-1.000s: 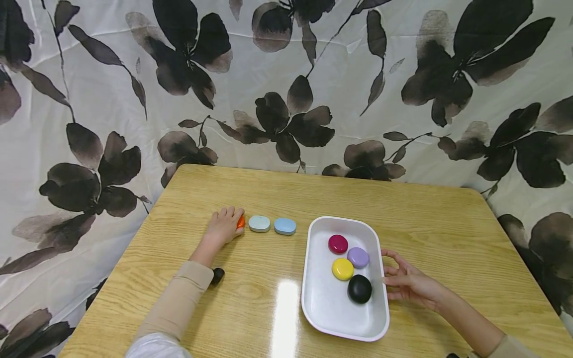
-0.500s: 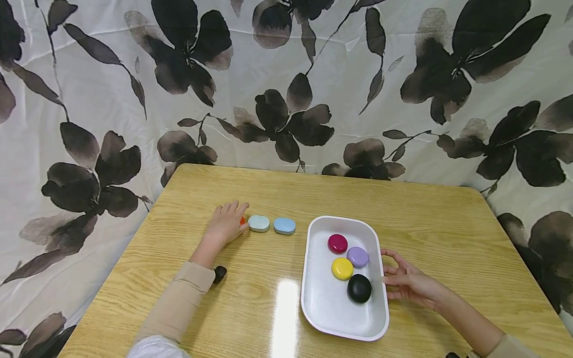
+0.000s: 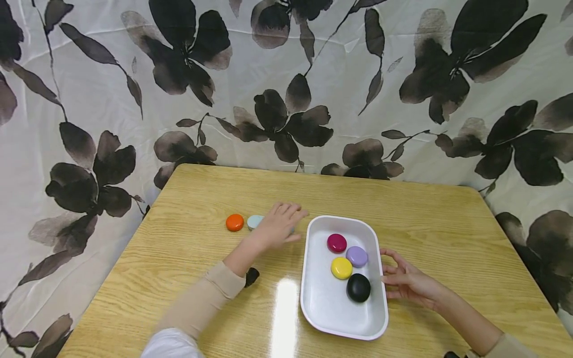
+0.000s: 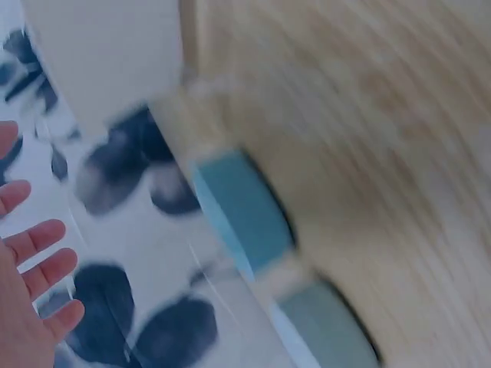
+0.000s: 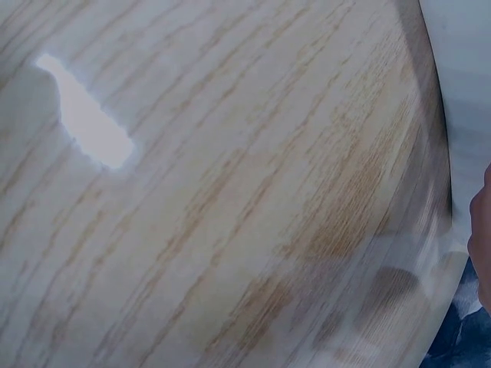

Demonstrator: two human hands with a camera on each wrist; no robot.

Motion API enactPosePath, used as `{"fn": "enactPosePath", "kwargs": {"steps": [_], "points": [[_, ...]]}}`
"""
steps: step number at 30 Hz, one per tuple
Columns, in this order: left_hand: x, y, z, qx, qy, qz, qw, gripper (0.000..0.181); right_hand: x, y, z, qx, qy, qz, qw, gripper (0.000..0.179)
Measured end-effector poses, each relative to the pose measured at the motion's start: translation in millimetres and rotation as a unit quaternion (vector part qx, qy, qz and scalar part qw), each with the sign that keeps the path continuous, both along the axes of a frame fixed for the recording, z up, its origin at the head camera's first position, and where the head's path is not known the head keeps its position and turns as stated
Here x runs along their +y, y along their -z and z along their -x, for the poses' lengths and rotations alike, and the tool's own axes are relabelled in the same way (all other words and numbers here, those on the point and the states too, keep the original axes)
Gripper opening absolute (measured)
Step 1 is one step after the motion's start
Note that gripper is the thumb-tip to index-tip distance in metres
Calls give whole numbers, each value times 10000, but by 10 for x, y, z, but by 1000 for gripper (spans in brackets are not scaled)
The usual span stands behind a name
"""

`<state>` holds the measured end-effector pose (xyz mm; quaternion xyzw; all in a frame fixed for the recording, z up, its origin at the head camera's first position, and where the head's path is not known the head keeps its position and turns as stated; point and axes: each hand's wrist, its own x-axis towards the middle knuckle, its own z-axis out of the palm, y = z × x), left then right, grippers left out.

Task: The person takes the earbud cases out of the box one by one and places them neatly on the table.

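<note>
My left hand (image 3: pixel 276 227), fingers spread and holding nothing, is over the blue oval piece, which it mostly hides in the head view. The left wrist view shows that blue piece (image 4: pixel 244 211) blurred, apart from the fingers. Beside it lies a pale blue-green oval piece (image 3: pixel 254 222), partly covered by the hand, then a round orange piece (image 3: pixel 235 222). My right hand (image 3: pixel 409 283) rests its fingertips against the right side of a white tray (image 3: pixel 322 318). Inside the tray are a crimson piece (image 3: pixel 336 243), a purple one (image 3: pixel 356 256), a yellow one (image 3: pixel 341 268) and a domed black one (image 3: pixel 358 288).
The wooden table (image 3: pixel 429 219) extends to a far edge, backed by a white cloth (image 3: pixel 340 74) with dark flowers. A bright reflection lies on the tabletop left of the tray.
My left hand has left the orange piece and moved right, across the pale piece to the blue one. The orange piece is now uncovered. The right hand and tray have stayed put.
</note>
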<state>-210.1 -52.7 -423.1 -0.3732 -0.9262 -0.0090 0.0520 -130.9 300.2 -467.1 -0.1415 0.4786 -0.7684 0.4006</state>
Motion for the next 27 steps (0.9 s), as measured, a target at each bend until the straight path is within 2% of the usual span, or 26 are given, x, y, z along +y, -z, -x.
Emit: {"fn": "enactPosePath", "kwargs": {"steps": [5, 10, 14, 20, 27], "points": [[351, 95, -93, 24, 620, 408, 9972, 55, 11, 5, 4, 20, 51, -110, 9999, 53], [634, 207, -218, 90, 986, 920, 9908, 54, 17, 6, 10, -26, 110, -163, 9998, 54], [794, 302, -270, 125, 1237, 1176, 9853, 54, 22, -2, 21, -59, 106, -106, 9999, 53], [945, 384, -335, 271, 1445, 1500, 9777, 54, 30, -15, 30, -3, 85, -104, 9999, 53], [1045, 525, -372, 800, 1520, 1882, 9670, 55, 28, -26, 28, 33, 48, -105, 9999, 53]]}}
